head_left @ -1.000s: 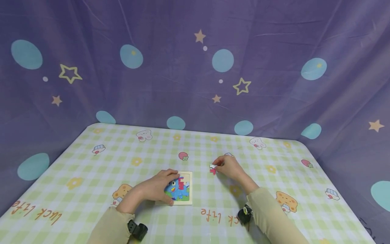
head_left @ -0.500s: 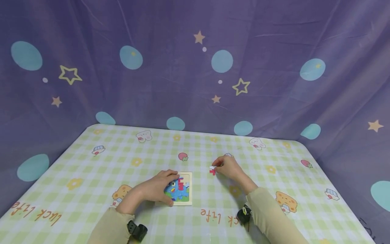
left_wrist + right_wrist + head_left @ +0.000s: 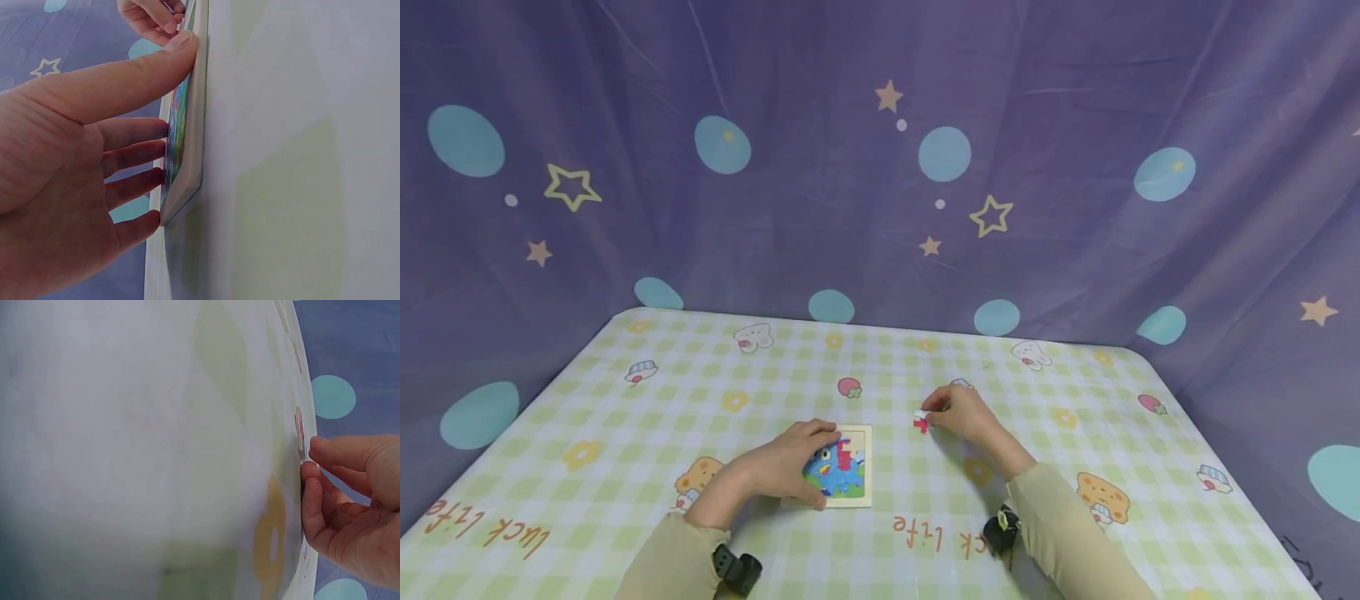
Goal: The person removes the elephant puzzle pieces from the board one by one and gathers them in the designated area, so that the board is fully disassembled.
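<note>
Both forearms reach forward in beige sleeves. The left hand (image 3: 782, 468) lies flat, fingers (image 3: 134, 164) straight and slightly spread, thumb stretched out alongside. The right hand (image 3: 964, 414) is curled, thumb and fingertips (image 3: 310, 481) pinched together.

A table (image 3: 625, 392) fills the lower half of the head view, with a curtain (image 3: 820, 208) hanging behind it across the upper half. A puzzle board (image 3: 859, 492) lies on the table just left of the frame's centre, low down. The left hand (image 3: 778, 468) rests over the board's left part, thumb at its near edge. To the right of the board, apart from it, a puzzle piece (image 3: 921, 420) sits at the table surface, pinched by the fingers (image 3: 934, 405) of the right hand (image 3: 966, 417). Both sleeves run to the bottom edge.
</note>
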{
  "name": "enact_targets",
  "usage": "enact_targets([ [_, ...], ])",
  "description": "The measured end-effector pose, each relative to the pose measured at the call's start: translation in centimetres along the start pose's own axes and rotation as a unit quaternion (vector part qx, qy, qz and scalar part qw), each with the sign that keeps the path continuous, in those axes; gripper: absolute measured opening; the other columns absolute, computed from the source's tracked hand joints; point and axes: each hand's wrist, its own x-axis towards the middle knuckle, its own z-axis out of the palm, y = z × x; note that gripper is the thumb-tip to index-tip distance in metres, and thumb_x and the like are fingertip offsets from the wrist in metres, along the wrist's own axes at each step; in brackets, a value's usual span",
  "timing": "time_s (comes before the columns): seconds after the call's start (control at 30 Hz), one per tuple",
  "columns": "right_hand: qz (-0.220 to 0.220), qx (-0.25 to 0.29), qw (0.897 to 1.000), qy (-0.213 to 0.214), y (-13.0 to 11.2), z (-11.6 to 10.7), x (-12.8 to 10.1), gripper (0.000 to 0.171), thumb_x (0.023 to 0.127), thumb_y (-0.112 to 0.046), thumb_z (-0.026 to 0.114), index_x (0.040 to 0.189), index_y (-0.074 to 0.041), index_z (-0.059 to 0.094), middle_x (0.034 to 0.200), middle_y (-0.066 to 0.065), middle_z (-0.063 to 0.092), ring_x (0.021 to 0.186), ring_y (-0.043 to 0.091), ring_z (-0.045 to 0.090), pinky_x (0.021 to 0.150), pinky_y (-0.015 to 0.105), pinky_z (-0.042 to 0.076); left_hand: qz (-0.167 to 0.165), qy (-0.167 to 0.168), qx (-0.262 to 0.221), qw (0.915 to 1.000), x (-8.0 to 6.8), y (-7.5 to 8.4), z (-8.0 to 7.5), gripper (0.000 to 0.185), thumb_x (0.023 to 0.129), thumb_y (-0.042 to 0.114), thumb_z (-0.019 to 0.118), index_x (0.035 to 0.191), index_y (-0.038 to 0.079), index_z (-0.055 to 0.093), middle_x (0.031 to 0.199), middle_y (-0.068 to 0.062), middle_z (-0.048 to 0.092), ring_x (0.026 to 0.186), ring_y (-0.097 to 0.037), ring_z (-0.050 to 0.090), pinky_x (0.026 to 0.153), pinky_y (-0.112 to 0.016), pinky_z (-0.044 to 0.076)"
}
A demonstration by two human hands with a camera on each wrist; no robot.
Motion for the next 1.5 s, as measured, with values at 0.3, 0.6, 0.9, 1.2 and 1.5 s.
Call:
enact_targets([
  [0.3, 0.026, 0.01, 0.999, 0.017, -0.6, -0.1, -0.4, 0.009, 0.084, -0.005, 0.075, 0.093, -0.005, 0.075, 0.081, -0.001, 0.064, 0.073, 0.012, 0.058, 0.068, 0.028, 0.048, -0.001, 0.003, 0.004, 1.0, 0.1, -0.2, 0.2, 0.09, 0.075, 0.022, 0.087, 0.147, -0.004, 0.042, 0.153, -0.019, 0.033, 0.139, -0.038, 0.031, 0.108, -0.056, 0.032],
  [0.6, 0.005, 0.001, 0.999, 0.031, -2.0, 0.1, -0.6, 0.011, 0.083, -0.006, 0.077, 0.093, -0.004, 0.075, 0.079, -0.001, 0.065, 0.073, 0.013, 0.062, 0.068, 0.029, 0.05, -0.002, 0.002, 0.004, 1.0, 0.2, -0.3, 0.1, 0.089, 0.075, 0.023, 0.087, 0.147, -0.004, 0.041, 0.153, -0.019, 0.033, 0.138, -0.037, 0.031, 0.108, -0.056, 0.032],
  [0.9, -0.018, 0.02, 1.0, 0.015, -3.7, 0.5, -1.0, 0.012, 0.085, -0.004, 0.075, 0.096, -0.001, 0.074, 0.081, 0.001, 0.066, 0.065, 0.01, 0.061, 0.061, 0.025, 0.049, 0.004, 0.004, 0.001, 1.0, 0.2, -0.3, 0.1, 0.089, 0.075, 0.022, 0.087, 0.147, -0.005, 0.042, 0.152, -0.018, 0.034, 0.137, -0.037, 0.033, 0.107, -0.055, 0.033],
  [1.2, -0.045, 0.016, 0.999, 0.01, -4.3, 1.7, -0.9, 0.013, 0.083, -0.008, 0.077, 0.095, -0.003, 0.074, 0.081, -0.001, 0.065, 0.07, 0.01, 0.058, 0.065, 0.026, 0.048, 0.006, 0.002, 0.001, 1.0, 0.1, -0.3, 0.1, 0.089, 0.075, 0.023, 0.087, 0.147, -0.004, 0.042, 0.153, -0.019, 0.033, 0.138, -0.038, 0.032, 0.106, -0.056, 0.033],
  [1.5, -0.071, 0.008, 0.997, -0.013, -5.2, 2.7, -0.9, 0.015, 0.082, -0.01, 0.079, 0.094, -0.004, 0.075, 0.08, -0.003, 0.065, 0.068, 0.008, 0.056, 0.062, 0.023, 0.047, 0.0, 0.0, 0.003, 1.0, 0.1, -0.2, 0.1, 0.09, 0.075, 0.024, 0.087, 0.147, -0.004, 0.041, 0.153, -0.019, 0.033, 0.138, -0.038, 0.031, 0.108, -0.056, 0.032],
])
